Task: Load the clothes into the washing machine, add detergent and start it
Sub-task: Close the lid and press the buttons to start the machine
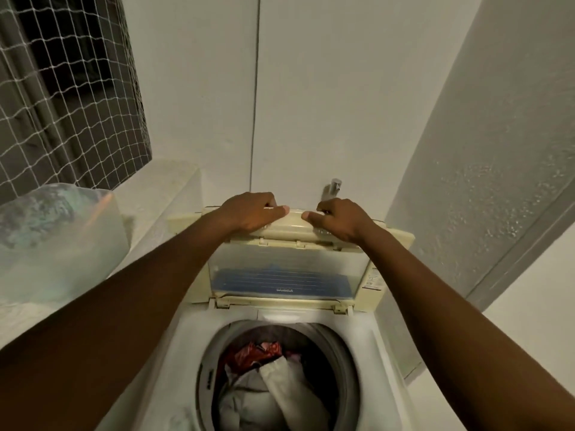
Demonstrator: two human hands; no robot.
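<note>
A white top-loading washing machine (378,343) stands below me. Its folding lid (289,269) is raised upright at the back, cream-framed with a clear panel and a blue band. My left hand (253,214) and my right hand (340,220) both grip the lid's top edge, fingers curled over it, thumbs in front. The round drum is uncovered. Inside lie clothes (280,387): a white garment on top, a red patterned piece behind it.
A metal tap (333,186) sticks out of the white wall just behind the lid. A clear plastic bag (56,241) sits on the ledge at the left. A netted window (68,88) is above it. A textured wall closes in on the right.
</note>
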